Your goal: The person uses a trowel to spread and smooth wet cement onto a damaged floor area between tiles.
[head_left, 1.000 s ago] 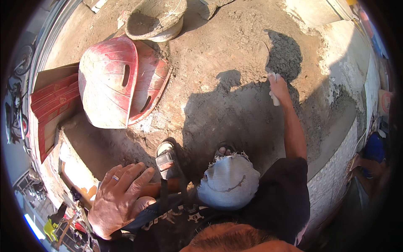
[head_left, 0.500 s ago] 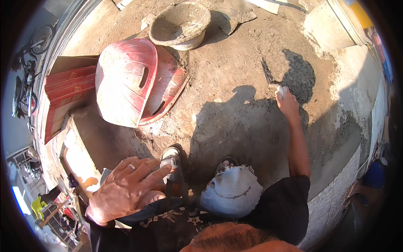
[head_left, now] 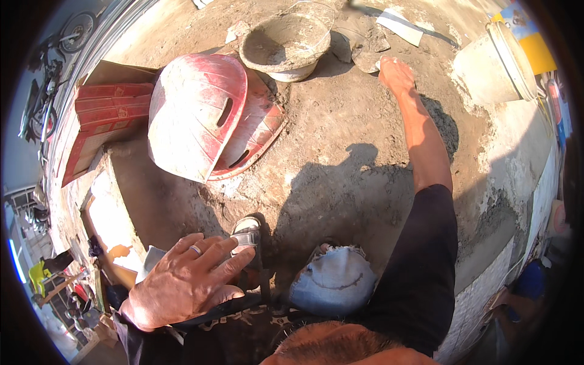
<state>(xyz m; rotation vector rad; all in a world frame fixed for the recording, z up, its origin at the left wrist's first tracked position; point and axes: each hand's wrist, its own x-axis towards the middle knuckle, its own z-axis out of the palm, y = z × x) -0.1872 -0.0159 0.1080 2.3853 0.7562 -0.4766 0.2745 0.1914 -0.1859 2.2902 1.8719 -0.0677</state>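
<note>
one trowel (head_left: 367, 62), gripped in our right hand's (head_left: 396, 76) fingers, has moved nearer the basin (head_left: 295, 73), likely shifting our work there, left hand (head_left: 191, 280) spread open.

Ground (head_left: 340, 121) before us. We place two overlapping plastic shells (head_left: 194, 115) left of centre, with cardboard (head_left: 115, 109) just left of them and a motorcycle (head_left: 42, 115) at far left. Beyond the shells, slightly right: a basin (head_left: 293, 74). Right of it, our right hand (head_left: 396, 76), a trowel blade (head_left: 367, 62) just to its left. Behind these, a flat sheet (head_left: 399, 26); farther right, a bucket (head_left: 493, 70). Nearest us: left hand (head_left: 191, 277) at left, sandalled foot (head_left: 246, 234) just beyond its fingertips, bent knee (head_left: 334, 280) to its right.
</note>
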